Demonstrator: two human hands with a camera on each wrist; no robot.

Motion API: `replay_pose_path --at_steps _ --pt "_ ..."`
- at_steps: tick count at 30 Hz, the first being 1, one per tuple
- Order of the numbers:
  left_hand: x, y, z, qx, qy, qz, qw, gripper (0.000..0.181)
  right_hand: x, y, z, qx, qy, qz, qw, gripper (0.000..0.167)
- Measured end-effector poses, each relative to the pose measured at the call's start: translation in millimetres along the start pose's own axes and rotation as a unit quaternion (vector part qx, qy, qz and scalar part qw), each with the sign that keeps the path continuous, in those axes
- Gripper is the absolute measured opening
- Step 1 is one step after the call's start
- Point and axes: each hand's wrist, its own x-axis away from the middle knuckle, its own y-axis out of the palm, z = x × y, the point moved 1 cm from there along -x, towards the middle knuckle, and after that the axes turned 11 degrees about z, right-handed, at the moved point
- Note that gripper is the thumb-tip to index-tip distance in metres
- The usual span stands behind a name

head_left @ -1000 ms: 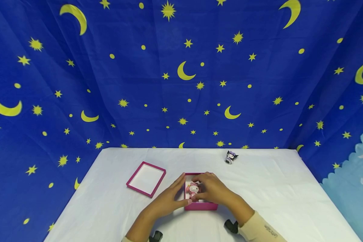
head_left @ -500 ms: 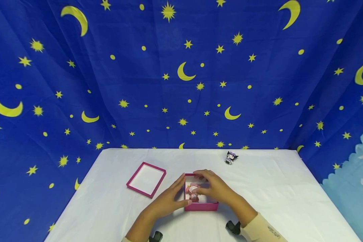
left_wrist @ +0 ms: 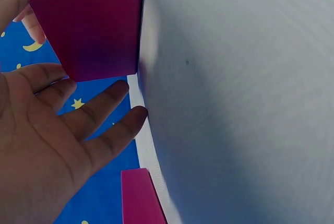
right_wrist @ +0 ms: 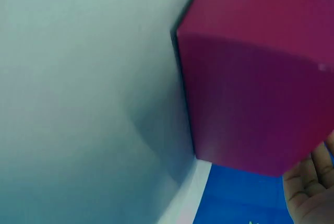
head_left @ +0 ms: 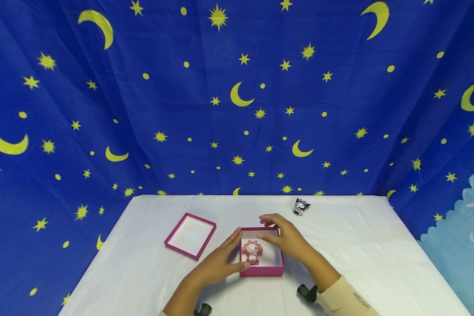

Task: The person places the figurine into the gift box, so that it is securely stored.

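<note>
A small pink toy figurine lies face up in the left part of a magenta box with a white inside. My left hand lies along the box's left side, its fingertips touching the back left corner and the thumb at the front rim; in the left wrist view its fingers are spread and mostly straight. My right hand is over the box's back right, holding nothing, thumb and fingers apart. The right wrist view shows only some of its fingers, beside the box wall.
Left of the box lies its magenta-rimmed lid, white inside facing up. A black and purple figurine is near the back of the white table. Blue star-patterned cloth hangs behind and on both sides.
My right hand has let go of the pink figurine and moved up and right, away from it. The figurine now lies fully in sight. My left hand has stayed at the box.
</note>
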Motion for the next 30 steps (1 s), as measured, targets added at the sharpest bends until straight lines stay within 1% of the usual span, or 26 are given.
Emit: replay_pose_path --at_steps 2,8,12,19,26,30 --pt "0.0 -0.1 0.3 -0.002 -0.002 -0.001 1.0000 0.091 -2.1 -2 2 -0.006 0.003 0.012 0.9999 0.047" --pt "0.5 -0.9 0.8 -0.001 -0.004 -0.001 1.0000 0.091 -7.6 -7 11 0.002 -0.005 0.039 0.9992 0.047" --pt "1.2 -0.7 0.4 0.005 -0.003 -0.001 1.0000 0.092 -9.6 -10 17 0.019 0.014 0.045 0.9987 0.051" --pt "0.7 0.1 -0.2 0.005 -0.003 -0.002 1.0000 0.091 -11.5 -18 24 0.026 0.033 0.045 0.9981 0.055" --pt "0.7 -0.8 0.6 0.006 -0.003 -0.004 1.0000 0.092 -13.7 -26 33 0.051 0.041 0.076 0.9950 0.055" --pt "0.8 -0.7 1.0 0.010 -0.003 -0.005 0.9999 0.092 -15.7 -31 39 0.065 0.054 0.088 0.9925 0.058"
